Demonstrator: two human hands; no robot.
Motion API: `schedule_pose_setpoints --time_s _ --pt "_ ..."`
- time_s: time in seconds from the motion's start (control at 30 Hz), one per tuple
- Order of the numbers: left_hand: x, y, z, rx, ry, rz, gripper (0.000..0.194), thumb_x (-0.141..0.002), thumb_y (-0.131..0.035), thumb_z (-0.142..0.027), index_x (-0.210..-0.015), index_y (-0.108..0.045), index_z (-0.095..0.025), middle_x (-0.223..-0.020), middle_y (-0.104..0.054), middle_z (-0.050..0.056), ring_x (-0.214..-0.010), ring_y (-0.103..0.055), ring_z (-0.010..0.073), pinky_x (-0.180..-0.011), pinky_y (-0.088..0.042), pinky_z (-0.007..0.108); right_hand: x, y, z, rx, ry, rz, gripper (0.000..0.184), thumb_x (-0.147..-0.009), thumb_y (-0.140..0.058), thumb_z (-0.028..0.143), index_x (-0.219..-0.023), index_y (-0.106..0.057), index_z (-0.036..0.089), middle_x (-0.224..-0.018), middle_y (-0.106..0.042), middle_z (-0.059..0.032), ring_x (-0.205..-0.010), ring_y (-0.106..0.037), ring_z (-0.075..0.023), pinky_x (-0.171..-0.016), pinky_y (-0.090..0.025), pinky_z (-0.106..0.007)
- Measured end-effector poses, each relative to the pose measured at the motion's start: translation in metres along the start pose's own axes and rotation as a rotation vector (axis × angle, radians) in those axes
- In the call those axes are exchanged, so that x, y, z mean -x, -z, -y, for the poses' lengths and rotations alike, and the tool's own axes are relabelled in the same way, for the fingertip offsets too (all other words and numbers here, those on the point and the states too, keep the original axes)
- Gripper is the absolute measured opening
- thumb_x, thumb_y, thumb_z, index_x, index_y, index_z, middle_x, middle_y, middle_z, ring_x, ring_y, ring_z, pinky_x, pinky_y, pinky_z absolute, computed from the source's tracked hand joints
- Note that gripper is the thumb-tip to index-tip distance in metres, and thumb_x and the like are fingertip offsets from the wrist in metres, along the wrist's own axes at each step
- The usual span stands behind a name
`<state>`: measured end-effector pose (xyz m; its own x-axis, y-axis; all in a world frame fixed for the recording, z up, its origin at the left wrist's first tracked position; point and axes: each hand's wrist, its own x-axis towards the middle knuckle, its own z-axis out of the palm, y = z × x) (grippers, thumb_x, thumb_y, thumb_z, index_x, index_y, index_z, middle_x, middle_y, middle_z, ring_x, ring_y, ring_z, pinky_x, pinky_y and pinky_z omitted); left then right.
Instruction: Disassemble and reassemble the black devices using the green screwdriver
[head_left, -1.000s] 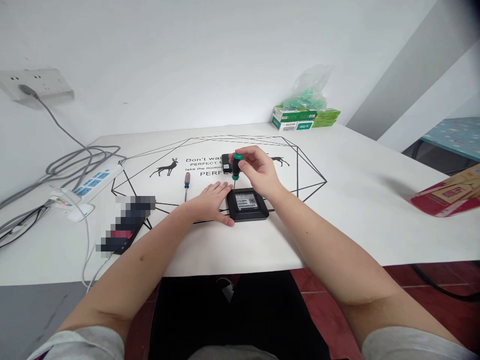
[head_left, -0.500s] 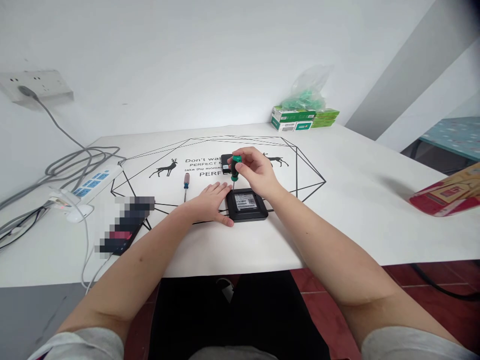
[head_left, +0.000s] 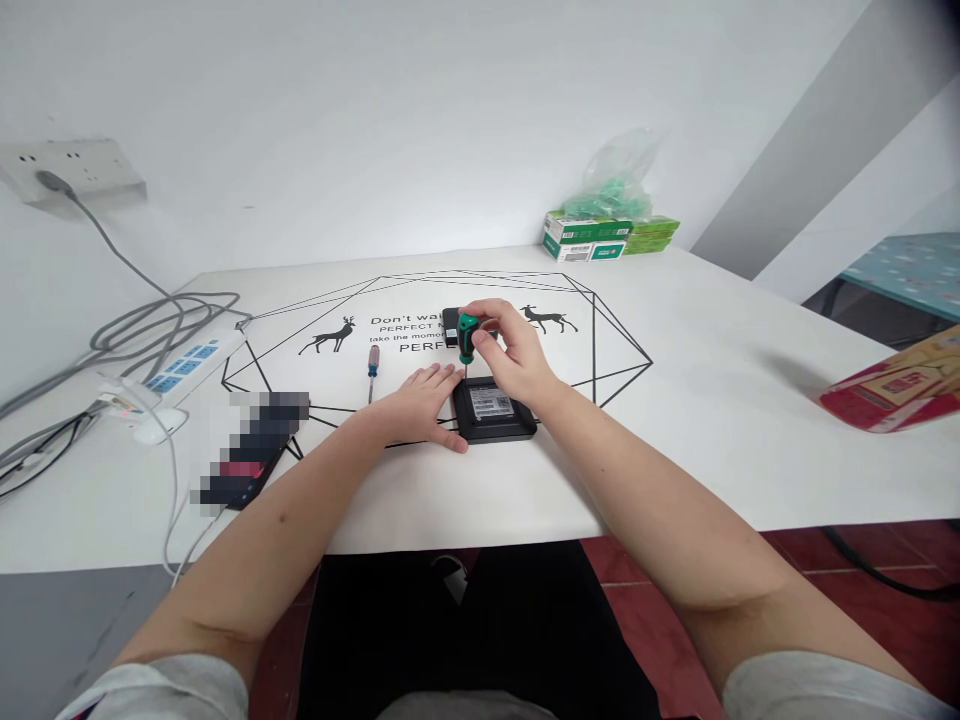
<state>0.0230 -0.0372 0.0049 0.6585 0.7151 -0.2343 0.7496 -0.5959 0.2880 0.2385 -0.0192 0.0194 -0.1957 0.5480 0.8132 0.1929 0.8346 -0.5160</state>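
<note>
A square black device point(head_left: 495, 425) with a white printed label lies on the white table in front of me; its exact kind is unclear. My left hand point(head_left: 426, 405) is open, lying flat against the device's left side with the thumb at its near corner. My right hand point(head_left: 510, 345) is closed around a green-and-black screwdriver point(head_left: 466, 340). The screwdriver stands nearly upright, its shaft pointing down at the device's far left corner. Whether the tip sits in a screw cannot be made out. Behind it, a second black object point(head_left: 451, 322) is partly hidden by my right hand.
Another screwdriver point(head_left: 373, 365) lies left of my left hand. A pixelated dark phone-like object point(head_left: 259, 455), a white power strip point(head_left: 195, 360) and grey cables point(head_left: 161, 315) are at left. Green boxes point(head_left: 589, 235) stand by the wall; a red-and-tan package point(head_left: 892, 390) is at right.
My right hand has shifted slightly left, and the screwdriver's handle has tilted a little, its top moving left. My left hand and the device look unmoved.
</note>
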Motion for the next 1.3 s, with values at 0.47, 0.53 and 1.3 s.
schedule_pose_setpoints --time_s 0.47,0.53,1.3 --pt "-0.003 -0.004 0.005 -0.028 -0.019 -0.024 0.142 -0.076 -0.067 -0.095 -0.177 -0.009 -0.012 -0.184 -0.008 0.023 -0.17 -0.006 0.0476 -0.136 -0.012 0.058 0.002 -0.009 -0.015 -0.033 -0.115 -0.107 0.039 -0.089 -0.081 0.037 -0.113 -0.051 0.03 -0.102 -0.056 0.0021 -0.081 -0.057 -0.0145 -0.075 -0.052 -0.035" --pt "-0.002 -0.003 0.003 -0.026 -0.011 -0.018 0.142 -0.077 -0.067 -0.094 -0.177 -0.01 -0.01 -0.184 -0.008 0.023 -0.17 -0.006 0.0473 -0.136 -0.011 0.056 0.003 -0.011 -0.014 -0.012 -0.108 -0.113 0.039 -0.089 -0.081 0.035 -0.114 -0.051 0.03 -0.102 -0.056 0.0021 -0.08 -0.057 -0.0148 -0.074 -0.051 -0.035" --pt "-0.01 -0.013 -0.038 0.094 -0.162 -0.234 0.11 -0.083 -0.078 -0.064 -0.172 -0.034 -0.019 -0.162 -0.051 0.021 -0.151 -0.046 0.0412 -0.125 -0.04 0.053 -0.007 0.029 -0.036 0.937 -0.989 0.544 0.042 -0.098 -0.059 0.03 -0.137 -0.063 0.016 -0.138 -0.069 -0.024 -0.126 -0.069 -0.0402 -0.099 -0.057 -0.055"
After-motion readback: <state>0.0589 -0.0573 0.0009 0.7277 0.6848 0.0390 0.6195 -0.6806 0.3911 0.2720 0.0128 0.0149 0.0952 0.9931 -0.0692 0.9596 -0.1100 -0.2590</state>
